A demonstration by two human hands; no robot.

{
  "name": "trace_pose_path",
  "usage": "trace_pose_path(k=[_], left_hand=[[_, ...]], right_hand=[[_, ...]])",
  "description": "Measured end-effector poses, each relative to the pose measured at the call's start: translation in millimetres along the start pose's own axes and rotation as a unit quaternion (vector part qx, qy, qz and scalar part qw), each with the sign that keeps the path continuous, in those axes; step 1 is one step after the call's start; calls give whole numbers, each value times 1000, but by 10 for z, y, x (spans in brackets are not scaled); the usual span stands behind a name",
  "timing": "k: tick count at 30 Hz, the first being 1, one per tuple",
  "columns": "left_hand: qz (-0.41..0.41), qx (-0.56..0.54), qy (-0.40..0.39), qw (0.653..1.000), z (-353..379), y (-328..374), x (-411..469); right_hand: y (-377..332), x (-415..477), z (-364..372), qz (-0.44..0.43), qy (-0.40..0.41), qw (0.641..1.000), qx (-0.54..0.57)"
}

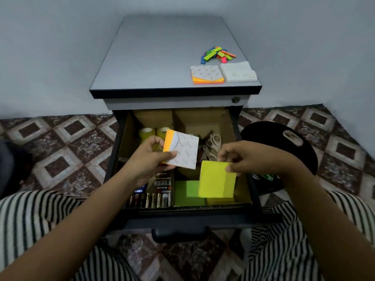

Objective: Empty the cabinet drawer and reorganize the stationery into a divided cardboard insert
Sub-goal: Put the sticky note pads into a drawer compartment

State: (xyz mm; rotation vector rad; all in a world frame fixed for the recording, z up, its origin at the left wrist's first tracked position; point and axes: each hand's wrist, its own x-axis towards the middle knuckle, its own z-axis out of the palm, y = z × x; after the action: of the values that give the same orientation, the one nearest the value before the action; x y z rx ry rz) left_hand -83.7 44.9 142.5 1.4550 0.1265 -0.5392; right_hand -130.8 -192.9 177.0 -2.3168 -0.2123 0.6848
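Note:
The cabinet drawer is pulled open, with a divided cardboard insert inside. My left hand grips an orange sticky-note pad with a white patterned backing, held above the drawer's middle. A yellow sticky-note pad hangs pinched by its top edge in my right hand, over the front right compartment. There a green pad lies flat. Batteries fill the front left compartment. Tape rolls and scissors sit further back.
On the cabinet top lie coloured page-flag strips, another orange pad and a white pad. A black round object lies on the patterned floor to the right. My knees in striped trousers flank the drawer handle.

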Motion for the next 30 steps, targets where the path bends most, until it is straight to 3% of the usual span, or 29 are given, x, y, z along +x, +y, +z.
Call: trace_pose_path(k=[5, 10, 17, 30], left_hand=[[4, -2, -4, 1000, -14, -27, 65], [7, -33, 6, 999, -39, -36, 121], [10, -22, -2, 1000, 18, -63, 163], [8, -10, -16, 1000, 7, -109, 156]], right_hand=[[38, 118, 180, 35, -45, 984, -169], [107, 218, 335, 69, -62, 970, -224], [176, 361, 639, 113, 5, 925, -362], [225, 464, 722, 117, -52, 933, -336]])
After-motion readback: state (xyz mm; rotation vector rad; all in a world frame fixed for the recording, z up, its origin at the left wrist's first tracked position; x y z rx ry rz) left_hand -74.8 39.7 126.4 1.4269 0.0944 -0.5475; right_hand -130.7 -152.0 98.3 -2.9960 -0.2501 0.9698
